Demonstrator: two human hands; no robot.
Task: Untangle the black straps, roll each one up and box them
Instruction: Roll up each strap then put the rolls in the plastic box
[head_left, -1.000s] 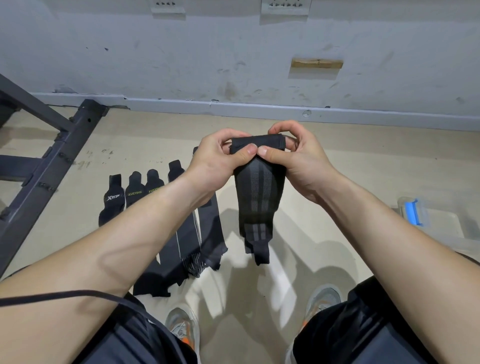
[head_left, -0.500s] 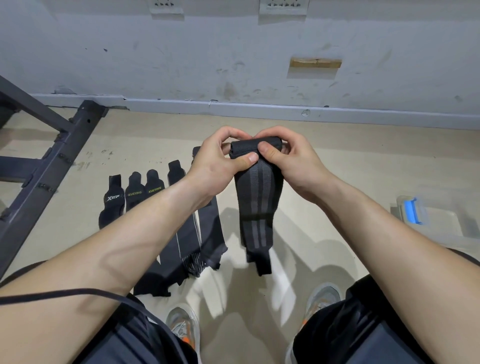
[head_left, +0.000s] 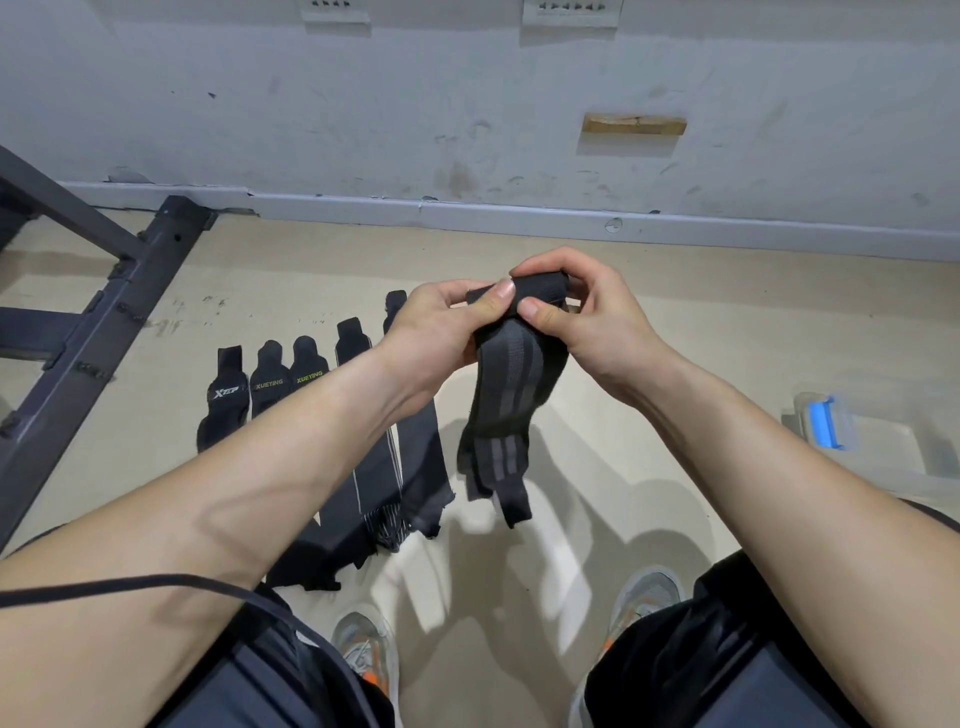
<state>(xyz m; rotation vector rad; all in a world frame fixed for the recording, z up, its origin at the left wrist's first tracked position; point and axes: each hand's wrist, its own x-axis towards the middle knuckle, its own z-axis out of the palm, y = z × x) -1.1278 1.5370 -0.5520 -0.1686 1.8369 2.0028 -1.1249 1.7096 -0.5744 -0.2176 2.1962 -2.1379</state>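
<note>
Progress: early to middling, by the look of it. Untangling appears done, since several flat straps (head_left: 371, 467) lie side by side on the floor (head_left: 649, 322), lengthwise and apart from any knot, near a dark metal frame (head_left: 104, 322). None of these is rolled. Rolling is in hand on one item only. Boxing is not yet shown: the clear box (head_left: 893, 457) with its blue latch (head_left: 823, 423) sits on the floor at the right edge, well apart from the hands, and whether it holds any rolls cannot be told. Item in work: striped strap (head_left: 511, 384), black with grey bands, held in the air above the floor between both hands. Its top end is turned into a small tight roll, and the rest hangs loose below. Left hand (head_left: 441, 332): fingers (head_left: 498, 296) curled close, with the thumb pressed on the front of the roll. Right hand (head_left: 587, 322): fingers curled over the top of the roll, with the thumb pinching just beneath it. Left to do, as judged: finish this roll, roll each flat strap, and box them all.
</note>
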